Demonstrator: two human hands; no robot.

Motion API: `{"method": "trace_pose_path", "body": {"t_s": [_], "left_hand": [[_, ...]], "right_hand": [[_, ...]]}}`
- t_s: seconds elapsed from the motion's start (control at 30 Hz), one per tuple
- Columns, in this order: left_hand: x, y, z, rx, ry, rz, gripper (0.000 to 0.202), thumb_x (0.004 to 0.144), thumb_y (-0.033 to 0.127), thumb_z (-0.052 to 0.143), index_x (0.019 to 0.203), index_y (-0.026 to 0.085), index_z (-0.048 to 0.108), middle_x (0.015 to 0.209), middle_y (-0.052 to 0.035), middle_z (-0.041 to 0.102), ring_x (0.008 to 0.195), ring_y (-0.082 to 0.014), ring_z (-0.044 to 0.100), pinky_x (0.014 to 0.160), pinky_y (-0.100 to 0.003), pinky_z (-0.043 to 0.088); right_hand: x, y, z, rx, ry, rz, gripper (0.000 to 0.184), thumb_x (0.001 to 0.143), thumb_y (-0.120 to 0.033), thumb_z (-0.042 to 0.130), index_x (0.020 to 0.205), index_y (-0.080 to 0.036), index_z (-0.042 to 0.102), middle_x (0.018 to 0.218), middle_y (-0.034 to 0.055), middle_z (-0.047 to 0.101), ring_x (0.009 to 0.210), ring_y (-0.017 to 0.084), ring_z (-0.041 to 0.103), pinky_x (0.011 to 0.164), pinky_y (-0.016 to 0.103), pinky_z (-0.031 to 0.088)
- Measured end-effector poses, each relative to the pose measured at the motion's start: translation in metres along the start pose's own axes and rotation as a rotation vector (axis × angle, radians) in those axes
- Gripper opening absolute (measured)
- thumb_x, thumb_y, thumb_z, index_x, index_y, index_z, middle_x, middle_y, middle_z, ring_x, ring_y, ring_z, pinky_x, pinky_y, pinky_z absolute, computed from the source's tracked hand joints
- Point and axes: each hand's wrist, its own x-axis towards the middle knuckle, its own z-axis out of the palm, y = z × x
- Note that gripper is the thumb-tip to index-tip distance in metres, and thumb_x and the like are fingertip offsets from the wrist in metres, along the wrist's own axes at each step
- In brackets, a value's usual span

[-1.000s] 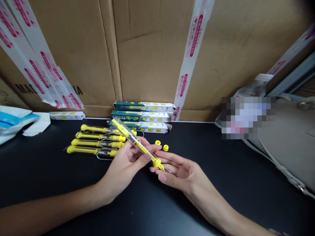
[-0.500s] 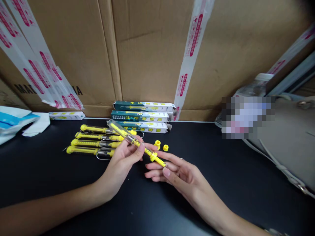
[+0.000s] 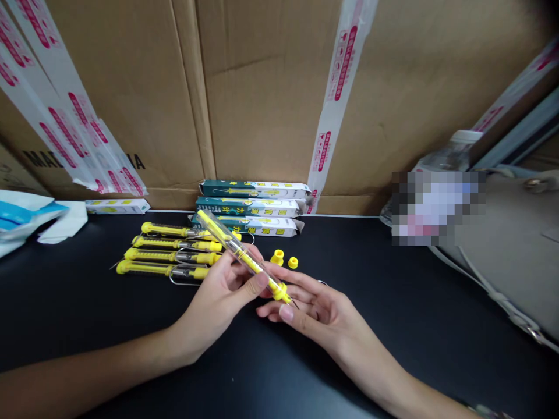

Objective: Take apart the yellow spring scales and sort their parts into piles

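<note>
A spring scale (image 3: pixel 251 262), a clear tube with a yellow inner rod, slants between my hands above the black table. My left hand (image 3: pixel 233 288) is closed round its middle, thumb on top. At its lower end, a yellow cap meets my right hand (image 3: pixel 321 305), whose curled fingers lie behind the end and its thumb beside it. A thin metal hook sticks out there, partly hidden by the fingers. Several more yellow spring scales (image 3: pixel 148 267) lie in a row to the left. Beyond my right fingers sit two small yellow caps, a larger cap (image 3: pixel 277 258) and a smaller cap (image 3: pixel 293 263).
Three printed cartons (image 3: pixel 257 208) are lined up by a large cardboard box (image 3: pixel 271 105); another small carton (image 3: pixel 117 206) lies farther left. Blue-and-white packaging (image 3: pixel 26 218) is at the left edge. On the right stand a plastic bottle (image 3: pixel 454 151) and a grey bag (image 3: pixel 510 256).
The yellow rod, which stuck well out of the tube's lower end, is now mostly inside it. The tube and its end cap have shifted slightly down and right, towards my right hand.
</note>
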Motion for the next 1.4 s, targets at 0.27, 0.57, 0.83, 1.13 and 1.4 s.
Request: {"method": "trace_pose_path", "body": {"t_s": [0.27,0.57,0.83,1.13,1.4], "left_hand": [[-0.001,-0.001,0.0,0.159,-0.078,0.068,0.025,0.083,0.03,0.075,0.098,0.021,0.056,0.095,0.0015,0.066,0.085,-0.0129,0.063,0.079,-0.026,0.05],[-0.005,-0.003,0.0,0.085,-0.105,0.001,0.025,0.084,0.03,0.074,0.097,0.018,0.056,0.098,-0.0042,0.074,0.09,-0.0168,0.07,0.082,-0.028,0.056],[-0.008,0.0,0.0,0.161,-0.09,0.036,0.029,0.083,0.037,0.074,0.092,0.015,0.058,0.09,-0.0046,0.072,0.08,-0.0138,0.068,0.07,-0.022,0.055],[-0.002,0.003,-0.003,0.033,-0.09,-0.097,0.035,0.074,0.03,0.082,0.087,0.015,0.054,0.093,-0.0095,0.074,0.075,-0.0159,0.07,0.066,-0.025,0.055],[0.002,0.007,0.003,0.013,-0.003,-0.177,0.034,0.069,0.031,0.085,0.087,0.013,0.062,0.075,-0.0021,0.068,0.052,-0.0054,0.051,0.046,-0.017,0.036]], "right_hand": [[0.006,0.005,-0.003,0.086,0.03,0.019,0.042,0.085,-0.028,0.076,0.124,-0.021,0.064,0.096,0.0026,0.077,0.089,0.013,0.073,0.087,0.025,0.054],[0.004,-0.004,0.006,0.05,0.079,0.045,0.021,0.078,-0.03,0.08,0.086,-0.014,0.068,0.076,0.003,0.077,0.07,0.01,0.073,0.071,0.018,0.056],[0.003,0.0,0.011,0.056,0.135,0.093,0.029,0.075,-0.034,0.082,0.085,-0.012,0.067,0.077,0.0069,0.078,0.073,0.016,0.076,0.072,0.024,0.059],[0.003,0.002,0.014,0.006,0.208,0.106,0.032,0.072,-0.038,0.084,0.084,-0.013,0.068,0.075,0.007,0.078,0.071,0.018,0.075,0.073,0.027,0.06],[0.003,-0.006,0.012,-0.014,0.153,0.127,0.031,0.076,-0.037,0.081,0.086,-0.011,0.069,0.075,0.0065,0.077,0.068,0.014,0.073,0.072,0.024,0.059]]}}
